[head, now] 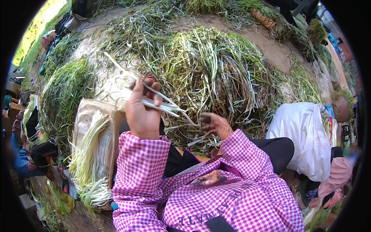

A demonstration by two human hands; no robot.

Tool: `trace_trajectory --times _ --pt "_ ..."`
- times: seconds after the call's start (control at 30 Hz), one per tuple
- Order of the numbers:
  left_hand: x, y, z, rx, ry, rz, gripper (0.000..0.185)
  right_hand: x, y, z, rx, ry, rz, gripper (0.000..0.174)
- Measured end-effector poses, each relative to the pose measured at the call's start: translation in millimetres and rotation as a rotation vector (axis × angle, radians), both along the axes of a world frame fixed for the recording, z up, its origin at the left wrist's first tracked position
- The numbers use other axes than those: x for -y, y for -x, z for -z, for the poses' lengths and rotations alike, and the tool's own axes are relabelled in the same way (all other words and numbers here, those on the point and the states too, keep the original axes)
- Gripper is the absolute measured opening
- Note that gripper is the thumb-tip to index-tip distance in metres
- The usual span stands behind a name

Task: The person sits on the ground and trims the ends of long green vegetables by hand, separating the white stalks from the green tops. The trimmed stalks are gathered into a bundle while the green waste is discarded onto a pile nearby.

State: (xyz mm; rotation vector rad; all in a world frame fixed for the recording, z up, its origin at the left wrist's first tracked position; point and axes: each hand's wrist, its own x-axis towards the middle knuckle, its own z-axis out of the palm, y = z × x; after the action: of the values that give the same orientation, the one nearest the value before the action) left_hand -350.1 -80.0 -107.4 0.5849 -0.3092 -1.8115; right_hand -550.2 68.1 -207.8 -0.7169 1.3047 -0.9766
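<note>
My left hand [145,110], palm up with curled fingers, grips several pale stalks [163,108] of a leafy plant. Their white ends point right, toward my other hand, and a long pale leaf reaches up and left. My right hand [216,124], its fingertips darkened with dirt, has its fingers apart near the far end of one thin stalk; whether it touches the stalk I cannot tell. Beyond both hands lies a large heap of green plants with brownish roots [220,72]. A bundle of peeled pale stalks [91,150] rests on a wrapped block [108,142] left of my sleeve.
A full white woven sack [301,136] stands at my right knee. Another green plant pile [68,87] lies at the left, and more loose greens [139,26] cover the ground ahead. Other people sit at both sides, one in a pink checked sleeve [336,177] at the right.
</note>
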Motion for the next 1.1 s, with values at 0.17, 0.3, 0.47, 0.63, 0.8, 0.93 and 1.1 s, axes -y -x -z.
trace_trajectory --times 0.17,0.3,0.47,0.63,0.8,0.93,1.1 --pt "7.8 8.5 14.2 0.004 -0.017 -0.008 0.007 -25.3 -7.1 8.7 0.2 -0.053 -0.164 0.036" --pt "6.8 18.3 15.7 0.052 -0.055 -0.021 0.01 -32.7 -12.5 24.5 -0.097 0.301 -0.166 0.026" --pt "6.0 20.1 19.4 0.054 -0.056 0.001 0.011 -22.6 -2.4 15.8 -0.066 0.061 0.387 0.016" --pt "4.5 31.8 23.7 -0.007 -0.056 0.04 0.011 -19.5 6.7 41.5 -0.117 -0.02 0.336 0.045" --pt "5.4 37.9 25.9 0.039 -0.088 0.032 0.009 -27.5 2.0 53.2 0.051 -0.059 0.352 0.026" --pt "5.1 37.5 27.2 0.007 -0.103 0.032 0.009 -22.8 9.4 46.1 -0.032 -0.096 0.531 0.031" --pt "2.4 42.9 26.0 0.037 -0.101 0.027 0.009 -26.9 11.2 56.5 -0.031 -0.078 0.461 0.046"
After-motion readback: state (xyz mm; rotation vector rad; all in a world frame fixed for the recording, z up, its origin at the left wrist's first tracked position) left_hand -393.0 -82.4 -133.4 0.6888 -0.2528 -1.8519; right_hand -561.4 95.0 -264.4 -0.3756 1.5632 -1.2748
